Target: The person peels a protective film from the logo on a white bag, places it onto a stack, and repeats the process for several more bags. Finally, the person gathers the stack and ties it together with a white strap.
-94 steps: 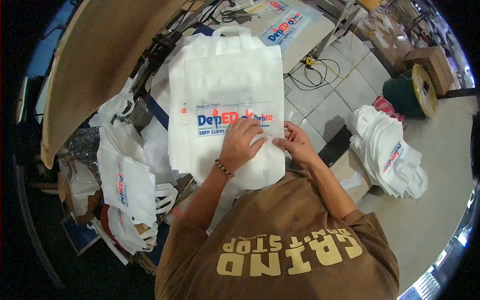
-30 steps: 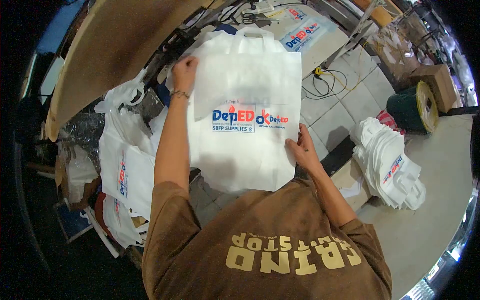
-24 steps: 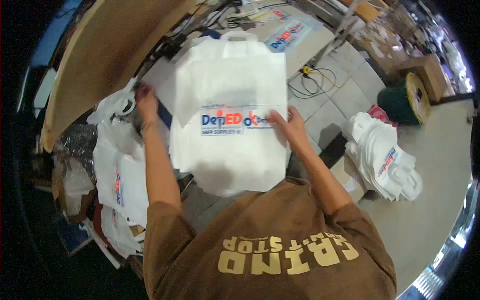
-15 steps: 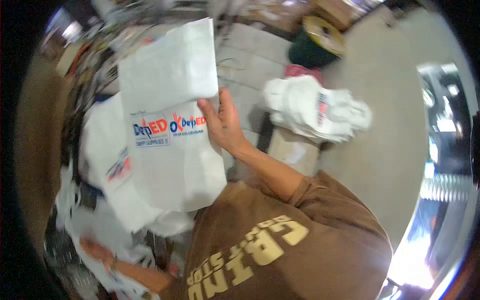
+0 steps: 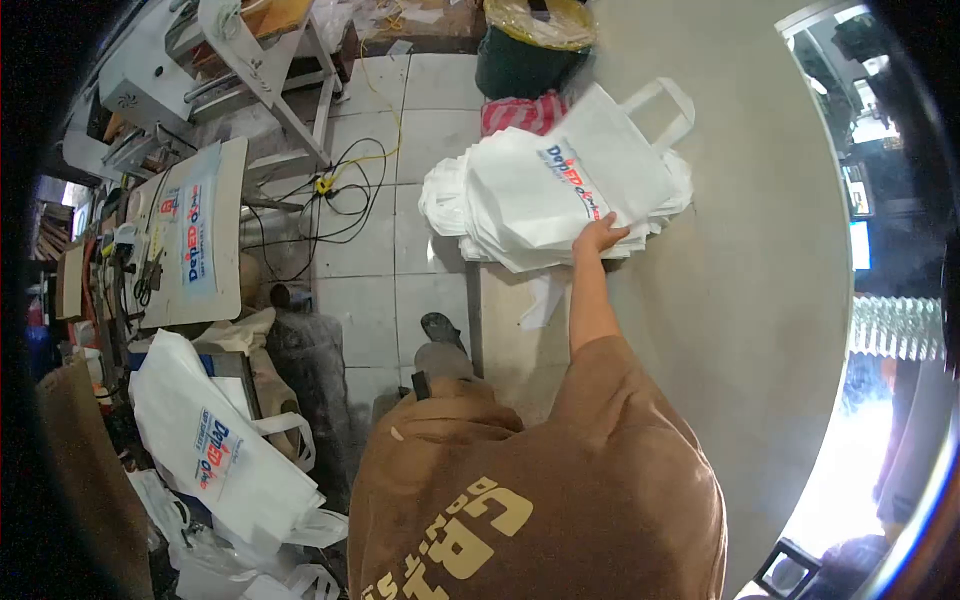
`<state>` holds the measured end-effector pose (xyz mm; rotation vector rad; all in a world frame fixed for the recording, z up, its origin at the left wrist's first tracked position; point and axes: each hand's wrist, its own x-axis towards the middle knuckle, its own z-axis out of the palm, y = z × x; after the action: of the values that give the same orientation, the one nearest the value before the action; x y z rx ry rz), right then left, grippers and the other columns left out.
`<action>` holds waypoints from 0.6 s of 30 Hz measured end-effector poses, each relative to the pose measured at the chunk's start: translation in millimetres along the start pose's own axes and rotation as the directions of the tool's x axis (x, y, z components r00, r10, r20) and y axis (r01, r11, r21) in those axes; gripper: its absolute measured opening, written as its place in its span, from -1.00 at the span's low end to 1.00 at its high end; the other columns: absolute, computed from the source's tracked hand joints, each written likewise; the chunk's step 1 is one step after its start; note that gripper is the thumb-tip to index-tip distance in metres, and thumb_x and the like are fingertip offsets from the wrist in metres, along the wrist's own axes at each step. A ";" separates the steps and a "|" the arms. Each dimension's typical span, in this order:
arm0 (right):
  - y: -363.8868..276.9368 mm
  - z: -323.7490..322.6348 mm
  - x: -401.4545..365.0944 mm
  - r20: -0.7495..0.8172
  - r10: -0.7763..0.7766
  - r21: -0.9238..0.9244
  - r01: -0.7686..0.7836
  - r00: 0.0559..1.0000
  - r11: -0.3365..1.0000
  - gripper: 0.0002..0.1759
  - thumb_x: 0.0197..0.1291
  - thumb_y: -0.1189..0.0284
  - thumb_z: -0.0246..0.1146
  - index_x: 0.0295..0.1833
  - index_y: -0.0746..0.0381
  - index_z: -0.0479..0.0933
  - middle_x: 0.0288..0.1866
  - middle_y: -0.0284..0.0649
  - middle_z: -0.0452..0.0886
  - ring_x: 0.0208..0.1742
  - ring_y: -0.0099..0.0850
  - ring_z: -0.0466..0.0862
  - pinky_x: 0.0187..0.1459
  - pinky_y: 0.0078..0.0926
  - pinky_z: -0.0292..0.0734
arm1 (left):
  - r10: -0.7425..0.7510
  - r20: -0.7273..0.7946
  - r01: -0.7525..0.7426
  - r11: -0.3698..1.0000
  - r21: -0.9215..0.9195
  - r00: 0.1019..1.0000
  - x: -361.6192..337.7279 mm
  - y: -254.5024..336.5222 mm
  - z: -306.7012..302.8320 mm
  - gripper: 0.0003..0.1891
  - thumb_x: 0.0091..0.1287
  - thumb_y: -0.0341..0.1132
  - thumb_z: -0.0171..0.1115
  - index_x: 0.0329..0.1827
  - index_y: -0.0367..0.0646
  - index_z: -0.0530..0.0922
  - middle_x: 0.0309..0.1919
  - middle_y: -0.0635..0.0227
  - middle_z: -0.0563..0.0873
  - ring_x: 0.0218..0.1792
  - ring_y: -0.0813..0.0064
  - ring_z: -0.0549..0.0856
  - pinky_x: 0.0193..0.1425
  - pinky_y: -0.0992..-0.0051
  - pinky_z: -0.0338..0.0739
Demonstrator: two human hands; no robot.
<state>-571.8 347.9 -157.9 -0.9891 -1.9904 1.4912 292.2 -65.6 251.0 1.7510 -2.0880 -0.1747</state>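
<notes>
My right hand [image 5: 600, 236] is closed on the lower edge of a white bag [image 5: 625, 150] with blue and red "DepED" print. This bag lies over a stack of white bags [image 5: 450, 195], its looped handle pointing to the upper right. My left hand is out of view. At the lower left, another printed white bag [image 5: 175, 395] rests tilted on a pile, its handle towards the right.
A flat board [image 5: 225, 250] with a printed sheet is at the left, below a metal-framed machine [image 5: 240, 60]. Black and yellow cables [image 5: 345, 185] lie on the tiled floor [image 5: 355, 305]. A dark green bin [image 5: 525, 65] stands behind the stack.
My right hand has moved up and right with the bag, from in front of me to the stack. My left hand has left the view, which has turned.
</notes>
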 end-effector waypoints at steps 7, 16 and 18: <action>63.1 12.8 6.2 -0.134 0.482 -0.050 -0.492 0.866 0.869 -0.37 0.46 0.24 0.14 0.42 0.44 0.14 0.33 0.34 0.39 0.30 0.10 0.53 0.30 -0.08 0.49 | 0.289 0.144 -0.299 0.953 0.054 0.946 -13.5 69.4 -30.4 -0.53 0.37 -0.35 0.00 0.34 -0.19 0.51 0.26 0.15 0.49 -0.12 0.39 0.37 -0.02 0.37 0.21; 91.4 -6.6 -18.6 -0.024 0.477 -0.452 -0.435 0.879 0.779 0.30 -0.15 -0.22 0.56 0.37 0.50 0.07 0.33 0.20 0.40 0.24 -0.07 0.55 0.24 -0.18 0.58 | -0.007 0.745 0.050 0.998 -0.035 0.667 -76.1 64.6 -3.8 -0.68 0.33 -0.35 0.15 0.11 -0.25 0.54 -0.08 0.25 0.62 -0.23 0.40 0.57 -0.09 0.39 0.48; 141.5 -24.2 14.1 0.091 0.582 -0.573 -0.435 0.808 0.694 0.20 -0.04 -0.48 0.26 0.24 0.49 0.38 0.05 0.08 0.66 0.00 -0.11 0.70 0.06 -0.09 0.64 | -0.116 0.881 0.087 0.993 0.085 0.459 -100.5 68.6 38.1 -0.80 0.32 -0.30 0.14 -0.12 -0.24 0.50 -0.30 0.32 0.56 -0.35 0.45 0.51 -0.24 0.39 0.41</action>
<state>-525.0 395.4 -285.8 -1.7933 -2.5444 1.4070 227.8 39.2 217.6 2.0330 -2.6144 -1.4006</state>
